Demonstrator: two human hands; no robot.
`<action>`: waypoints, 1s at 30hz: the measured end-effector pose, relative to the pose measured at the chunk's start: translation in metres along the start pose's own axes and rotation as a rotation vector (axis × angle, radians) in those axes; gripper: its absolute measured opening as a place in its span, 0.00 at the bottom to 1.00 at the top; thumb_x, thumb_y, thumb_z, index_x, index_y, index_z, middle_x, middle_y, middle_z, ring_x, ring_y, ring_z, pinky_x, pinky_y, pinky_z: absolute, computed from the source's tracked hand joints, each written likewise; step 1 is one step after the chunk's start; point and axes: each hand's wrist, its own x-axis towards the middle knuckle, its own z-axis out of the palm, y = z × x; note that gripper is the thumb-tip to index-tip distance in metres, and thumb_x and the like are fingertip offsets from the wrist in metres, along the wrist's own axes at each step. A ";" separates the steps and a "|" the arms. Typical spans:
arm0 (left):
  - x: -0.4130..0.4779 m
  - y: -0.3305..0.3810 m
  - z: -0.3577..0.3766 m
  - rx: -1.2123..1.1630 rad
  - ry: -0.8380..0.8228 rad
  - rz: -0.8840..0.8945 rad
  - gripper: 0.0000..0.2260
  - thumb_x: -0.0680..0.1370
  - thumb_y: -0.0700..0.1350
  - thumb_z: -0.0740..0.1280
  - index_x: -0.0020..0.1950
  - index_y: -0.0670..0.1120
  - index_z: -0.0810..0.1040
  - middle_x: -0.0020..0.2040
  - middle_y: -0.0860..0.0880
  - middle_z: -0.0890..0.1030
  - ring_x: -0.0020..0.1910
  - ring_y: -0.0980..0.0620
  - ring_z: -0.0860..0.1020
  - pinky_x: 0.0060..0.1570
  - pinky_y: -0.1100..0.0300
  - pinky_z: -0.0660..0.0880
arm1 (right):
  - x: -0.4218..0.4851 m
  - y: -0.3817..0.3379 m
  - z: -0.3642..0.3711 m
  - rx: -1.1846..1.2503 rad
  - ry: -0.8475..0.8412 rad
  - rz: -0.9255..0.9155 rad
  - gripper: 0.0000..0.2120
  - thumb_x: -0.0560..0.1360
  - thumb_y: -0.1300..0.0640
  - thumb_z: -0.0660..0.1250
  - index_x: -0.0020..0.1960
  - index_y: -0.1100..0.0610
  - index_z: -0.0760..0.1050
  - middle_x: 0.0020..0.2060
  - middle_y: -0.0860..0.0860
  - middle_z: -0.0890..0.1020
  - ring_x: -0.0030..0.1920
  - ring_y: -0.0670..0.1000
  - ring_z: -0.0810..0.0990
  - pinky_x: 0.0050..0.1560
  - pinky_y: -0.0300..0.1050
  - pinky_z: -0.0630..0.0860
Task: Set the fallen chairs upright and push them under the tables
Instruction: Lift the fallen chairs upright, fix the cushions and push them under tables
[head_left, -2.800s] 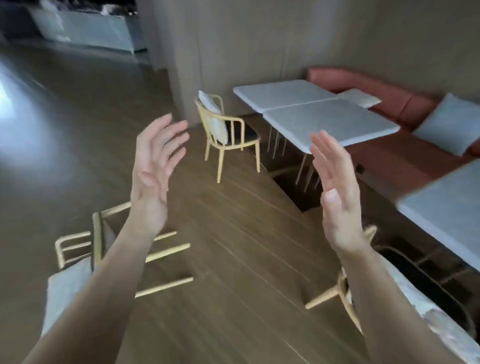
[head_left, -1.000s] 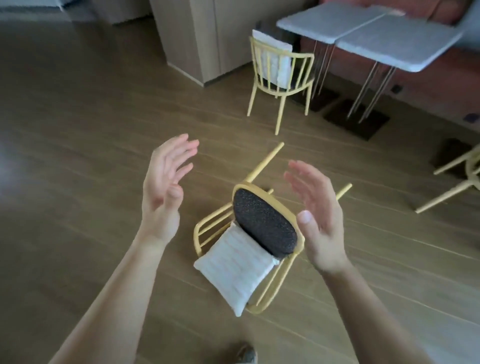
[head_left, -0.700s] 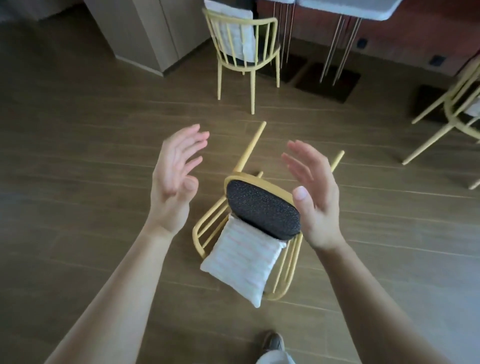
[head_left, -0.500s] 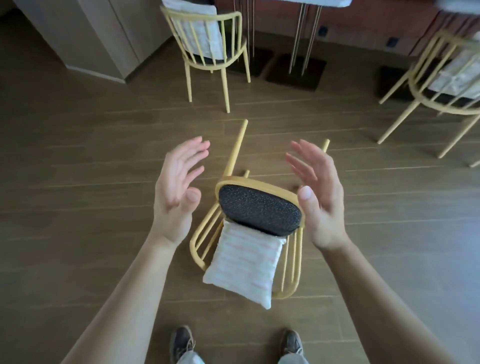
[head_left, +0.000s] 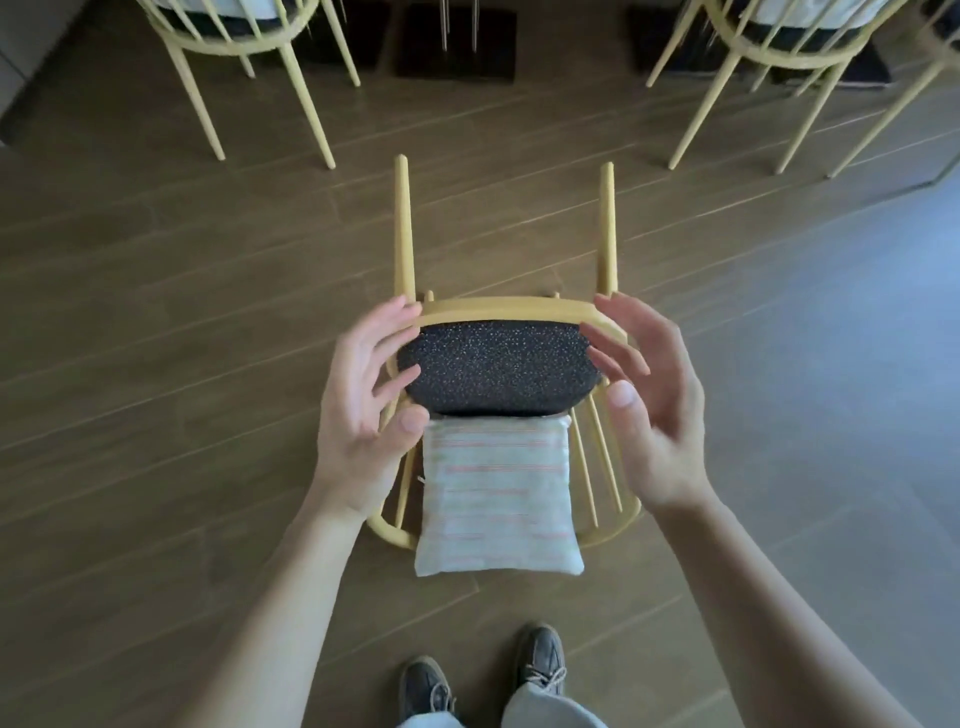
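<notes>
A yellow chair lies on its back on the wooden floor right in front of me, two legs pointing away. Its dark speckled seat pad faces up toward me, and a pale striped cushion rests against the spindle back near my feet. My left hand hovers at the seat's left edge with fingers spread. My right hand is at the seat's right edge, fingers also apart. Neither hand grips the frame.
Two upright yellow chairs stand beyond, one at the far left and one at the far right. Dark table bases sit between them. My shoes are just below the fallen chair.
I have stepped closer and looked down, so the fallen chair is now centred and square to me. Both hands have come down to the sides of its seat.
</notes>
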 end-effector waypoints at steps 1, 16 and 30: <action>-0.007 -0.026 0.001 0.005 -0.012 -0.016 0.36 0.69 0.77 0.69 0.75 0.67 0.69 0.77 0.51 0.74 0.77 0.45 0.72 0.70 0.37 0.75 | -0.006 0.027 0.000 -0.010 0.006 0.022 0.36 0.77 0.31 0.69 0.74 0.54 0.68 0.73 0.61 0.73 0.72 0.62 0.77 0.73 0.67 0.72; -0.117 -0.553 0.024 0.253 -0.073 -0.282 0.42 0.68 0.79 0.68 0.79 0.68 0.61 0.80 0.66 0.62 0.80 0.65 0.60 0.78 0.61 0.59 | -0.156 0.560 -0.040 -0.418 -0.002 0.399 0.51 0.66 0.22 0.70 0.81 0.43 0.61 0.81 0.47 0.63 0.82 0.50 0.60 0.82 0.57 0.60; -0.167 -0.599 0.004 0.169 0.046 -0.528 0.48 0.68 0.61 0.76 0.85 0.57 0.59 0.71 0.60 0.80 0.70 0.61 0.77 0.69 0.61 0.74 | -0.179 0.580 -0.058 -0.031 0.079 0.813 0.20 0.70 0.50 0.77 0.60 0.51 0.79 0.50 0.48 0.90 0.48 0.50 0.90 0.42 0.38 0.84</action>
